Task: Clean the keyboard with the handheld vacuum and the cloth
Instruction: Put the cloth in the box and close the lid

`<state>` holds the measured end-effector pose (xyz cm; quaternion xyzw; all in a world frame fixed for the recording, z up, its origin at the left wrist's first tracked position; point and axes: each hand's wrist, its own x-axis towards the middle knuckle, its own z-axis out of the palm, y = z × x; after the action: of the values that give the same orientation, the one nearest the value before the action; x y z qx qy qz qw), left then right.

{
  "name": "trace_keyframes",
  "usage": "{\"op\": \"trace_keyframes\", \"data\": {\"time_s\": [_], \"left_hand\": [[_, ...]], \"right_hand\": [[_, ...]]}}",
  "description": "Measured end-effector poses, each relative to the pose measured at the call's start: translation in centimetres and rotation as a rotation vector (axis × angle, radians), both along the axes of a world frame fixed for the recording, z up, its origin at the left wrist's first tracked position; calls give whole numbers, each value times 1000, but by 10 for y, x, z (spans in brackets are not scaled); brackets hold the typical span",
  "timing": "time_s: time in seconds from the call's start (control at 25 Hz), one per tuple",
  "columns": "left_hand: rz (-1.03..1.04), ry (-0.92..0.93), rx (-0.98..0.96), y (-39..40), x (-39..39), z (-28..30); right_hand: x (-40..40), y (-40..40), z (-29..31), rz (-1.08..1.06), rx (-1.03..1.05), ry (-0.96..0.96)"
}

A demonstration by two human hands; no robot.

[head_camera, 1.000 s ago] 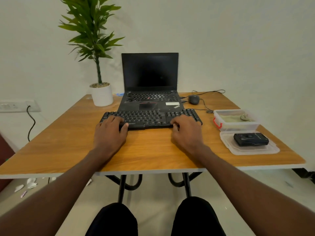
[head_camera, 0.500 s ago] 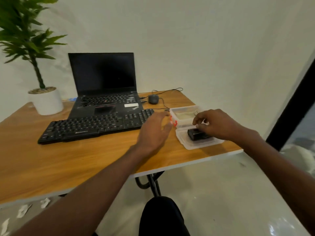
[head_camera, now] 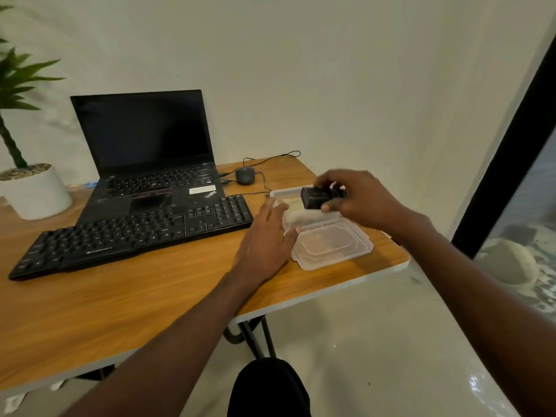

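Keyboard (head_camera: 132,236) sits on the desk (head_camera: 150,296) before the laptop (head_camera: 144,164), waiting; right hand (head_camera: 358,200) has its grip closed round the handheld vacuum (head_camera: 316,197) above the tub (head_camera: 304,216), left hand (head_camera: 264,236) open, steadying it; carry it level, nozzle towards the keys

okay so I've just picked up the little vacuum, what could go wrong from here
1. The right hand holds the vacuum in the air above the open plastic box; if the grip slips, it could drop onto the box or table.
2. The lid lies close to the table's edge, so a nudge from the left hand might push it off.
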<state>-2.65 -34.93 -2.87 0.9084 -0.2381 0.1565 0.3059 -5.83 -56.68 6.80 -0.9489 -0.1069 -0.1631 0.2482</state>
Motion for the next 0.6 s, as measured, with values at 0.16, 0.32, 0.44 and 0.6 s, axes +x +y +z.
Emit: {"op": "trace_keyframes", "data": {"time_s": [0.16,0.32,0.44,0.6], "left_hand": [[-7,14,-31,0,-1,2],[-34,68,-46,1,-1,2],[-2,7,-85,1,-9,8],[261,-206,140,2,-19,15]], "right_hand": [[54,15,0,-80,-177,42],[82,23,-12,-70,-371,150],[75,27,-8,-127,-323,126],[16,28,-9,-419,107,-254]]}}
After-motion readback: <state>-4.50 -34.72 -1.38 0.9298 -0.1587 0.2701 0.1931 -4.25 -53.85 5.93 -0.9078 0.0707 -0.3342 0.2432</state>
